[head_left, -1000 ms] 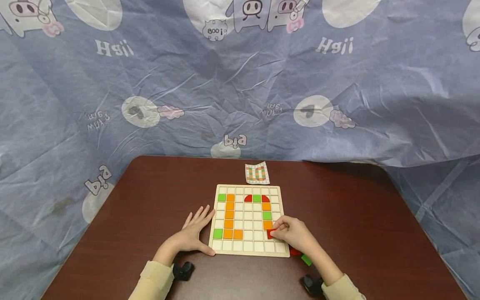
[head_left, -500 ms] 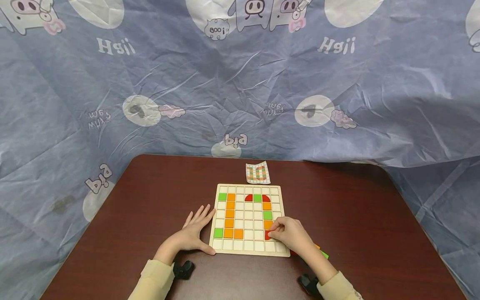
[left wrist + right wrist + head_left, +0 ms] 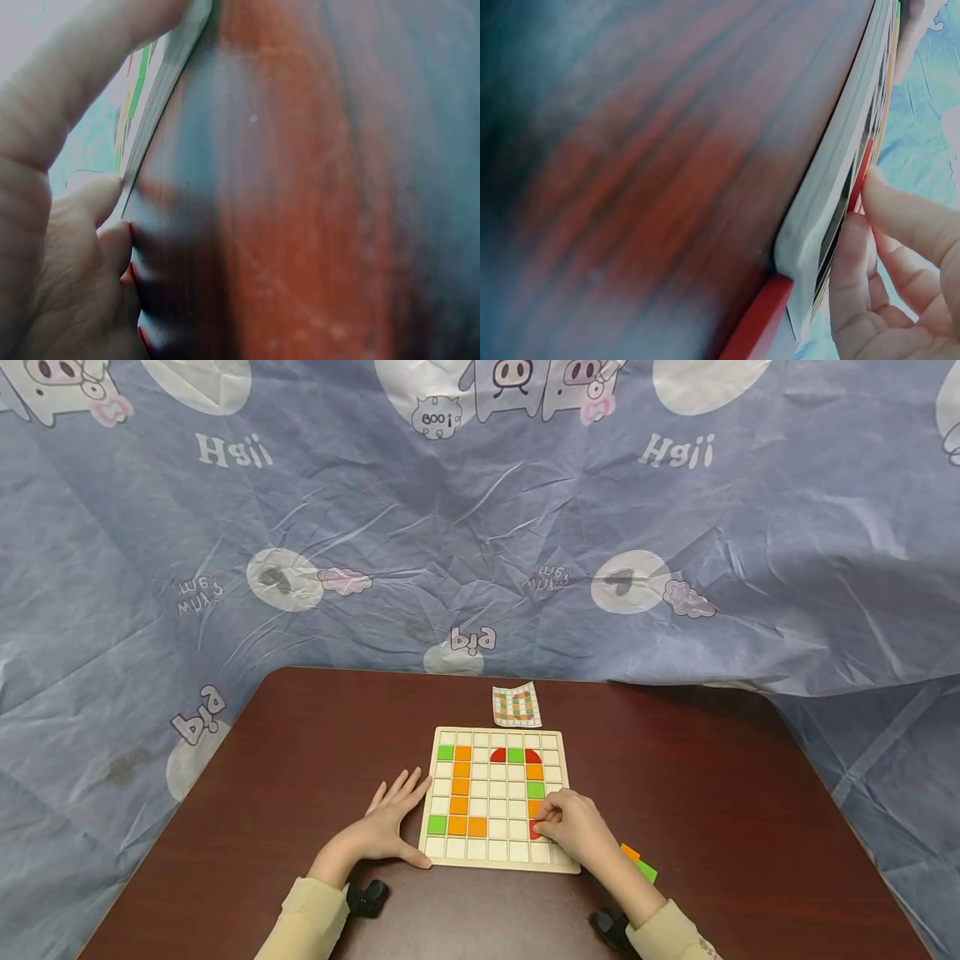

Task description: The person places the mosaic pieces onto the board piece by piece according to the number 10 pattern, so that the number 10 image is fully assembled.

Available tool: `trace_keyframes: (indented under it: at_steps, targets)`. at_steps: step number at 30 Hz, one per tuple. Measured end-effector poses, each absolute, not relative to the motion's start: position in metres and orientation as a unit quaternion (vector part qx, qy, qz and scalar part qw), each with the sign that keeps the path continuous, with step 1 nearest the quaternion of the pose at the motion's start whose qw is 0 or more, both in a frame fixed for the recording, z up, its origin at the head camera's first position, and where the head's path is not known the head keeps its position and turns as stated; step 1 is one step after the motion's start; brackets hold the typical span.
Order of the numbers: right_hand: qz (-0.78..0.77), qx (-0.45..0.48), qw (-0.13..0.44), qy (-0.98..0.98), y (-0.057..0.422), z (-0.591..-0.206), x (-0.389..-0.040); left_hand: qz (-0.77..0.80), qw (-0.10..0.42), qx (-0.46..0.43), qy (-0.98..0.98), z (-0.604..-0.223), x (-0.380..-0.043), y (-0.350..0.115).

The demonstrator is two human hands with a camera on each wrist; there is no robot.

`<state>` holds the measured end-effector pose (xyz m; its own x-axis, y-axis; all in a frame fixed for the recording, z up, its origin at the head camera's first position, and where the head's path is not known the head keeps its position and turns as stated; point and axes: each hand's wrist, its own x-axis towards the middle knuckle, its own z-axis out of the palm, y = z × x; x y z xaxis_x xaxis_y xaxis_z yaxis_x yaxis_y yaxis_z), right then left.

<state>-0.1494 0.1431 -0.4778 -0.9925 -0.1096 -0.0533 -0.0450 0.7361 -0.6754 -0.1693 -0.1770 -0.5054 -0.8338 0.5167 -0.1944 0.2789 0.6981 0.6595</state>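
A pale wooden grid board point(image 3: 497, 853) lies on the table, bearing orange, green and red tiles in some of its cells. My right hand point(image 3: 576, 827) pinches a red tile point(image 3: 534, 830) with thumb and fingertips at a cell near the board's lower right. In the right wrist view the red tile point(image 3: 860, 174) stands tilted at the grid, fingertips on it. My left hand point(image 3: 382, 833) is spread at the board's left edge, thumb at the near left corner and fingers along the side. The left wrist view shows the thumb point(image 3: 82, 67) against the board's edge.
A patterned paper card point(image 3: 516, 705) lies beyond the board. Loose orange point(image 3: 630, 852) and green tiles point(image 3: 647, 870) lie by my right forearm, and a red piece point(image 3: 757, 319) sits at the board's corner. A blue printed cloth point(image 3: 480, 527) hangs behind the table.
My right hand has shifted slightly left with the red tile, bringing it over the cell below the orange one. The loose orange tile has come into view. My left hand stays put.
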Motion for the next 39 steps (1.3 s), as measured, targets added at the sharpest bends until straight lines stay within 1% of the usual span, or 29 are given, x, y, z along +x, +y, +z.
trace_keyframes:
  at_steps: [9,13,17,21,27,34,39]
  targets:
    - [-0.356,-0.027,0.048,0.933,0.147,-0.476,-0.148,0.319,0.186,0.218,0.903,-0.506,-0.169,-0.176]
    - [-0.362,-0.01,0.045,0.931,0.162,-0.467,-0.151,0.319,0.186,0.219,0.903,-0.506,-0.17,-0.176]
    - [-0.37,-0.005,0.054,0.928,0.184,-0.459,-0.152,0.32,0.184,0.219,0.903,-0.505,-0.171,-0.177]
    - [-0.372,-0.007,0.068,0.926,0.204,-0.456,-0.15,0.32,0.183,0.219,0.904,-0.505,-0.171,-0.177]
    - [-0.398,-0.018,0.109,0.911,0.224,-0.458,-0.144,0.316,0.184,0.216,0.905,-0.505,-0.171,-0.177]
    - [-0.409,-0.039,0.14,0.901,0.237,-0.466,-0.135,0.318,0.185,0.216,0.904,-0.505,-0.17,-0.177]
    - [-0.387,-0.079,0.152,0.906,0.242,-0.471,-0.129,0.319,0.186,0.217,0.904,-0.506,-0.169,-0.177]
